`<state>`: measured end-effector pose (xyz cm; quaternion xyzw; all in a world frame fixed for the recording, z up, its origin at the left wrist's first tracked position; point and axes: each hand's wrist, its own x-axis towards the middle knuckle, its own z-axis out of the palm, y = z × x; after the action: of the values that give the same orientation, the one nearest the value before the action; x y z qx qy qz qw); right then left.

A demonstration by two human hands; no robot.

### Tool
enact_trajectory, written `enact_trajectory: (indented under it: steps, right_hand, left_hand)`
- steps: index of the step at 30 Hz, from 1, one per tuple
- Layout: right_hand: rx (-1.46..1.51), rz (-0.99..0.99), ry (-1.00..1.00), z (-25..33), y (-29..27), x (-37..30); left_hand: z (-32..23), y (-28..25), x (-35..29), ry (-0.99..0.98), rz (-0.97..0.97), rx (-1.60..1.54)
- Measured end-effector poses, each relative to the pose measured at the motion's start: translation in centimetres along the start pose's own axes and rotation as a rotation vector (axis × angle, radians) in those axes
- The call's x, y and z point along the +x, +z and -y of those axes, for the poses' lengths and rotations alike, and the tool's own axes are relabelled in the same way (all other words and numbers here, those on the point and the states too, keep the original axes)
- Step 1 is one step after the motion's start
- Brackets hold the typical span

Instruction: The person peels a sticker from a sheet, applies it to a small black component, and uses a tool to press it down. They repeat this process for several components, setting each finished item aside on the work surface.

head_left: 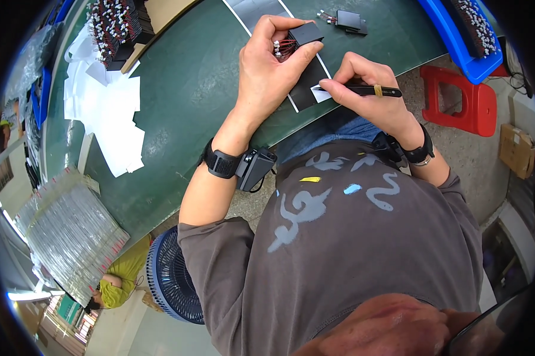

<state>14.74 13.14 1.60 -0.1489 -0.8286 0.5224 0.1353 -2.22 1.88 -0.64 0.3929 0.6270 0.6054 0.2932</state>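
My left hand [266, 74] grips a few small black rectangular packs [307, 34] held together, with thin red and black wires and white plugs coming out on the side toward my palm. Pinched in my right hand [371, 86] is a pair of black tweezers [389, 92] with a tan band round it. My right thumb and fingertip are at a white corner [321, 94] of a black sheet strip [303, 101], which lies at the table's near edge. The strip runs up under my left hand; its edges are white. The tweezers' tips are hard to make out.
Two more black packs [349, 21] lie on the green table [184, 89]. At left are white paper scraps [110, 118] and a heap of wired packs [110, 29]. A blue tray [451, 44] overhangs the right edge, near a red stool [486, 110]. A fan [169, 276] stands below.
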Motion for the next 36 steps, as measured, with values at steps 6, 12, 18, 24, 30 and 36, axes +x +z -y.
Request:
enact_trajectory:
  steps: [6,12,18,24,30,36]
  right_hand:
    - [0.086,0.000,-0.003,0.0,0.1,0.1]
    - [0.083,-0.038,-0.494,-0.8,0.1,-0.2]
    - [-0.020,-0.034,-0.080,-0.4,0.3,-0.4]
    - [0.041,-0.008,-0.032,-0.1,0.3,-0.1]
    - [0.064,-0.020,-0.460,-1.1,0.1,0.2]
    - [0.253,-0.046,-0.545,-0.1,-0.5,-0.1]
  left_hand:
    - [-0.1,0.0,0.1,0.013,-0.001,0.025]
    - [0.2,0.2,-0.1,-0.008,-0.041,-0.033]
    - [0.0,0.2,-0.1,-0.010,-0.053,-0.071]
    - [-0.3,0.1,0.0,-0.013,0.001,-0.014]
    - [0.3,0.3,0.1,0.006,-0.060,-0.064]
    - [0.1,0.2,-0.2,0.011,-0.029,-0.028]
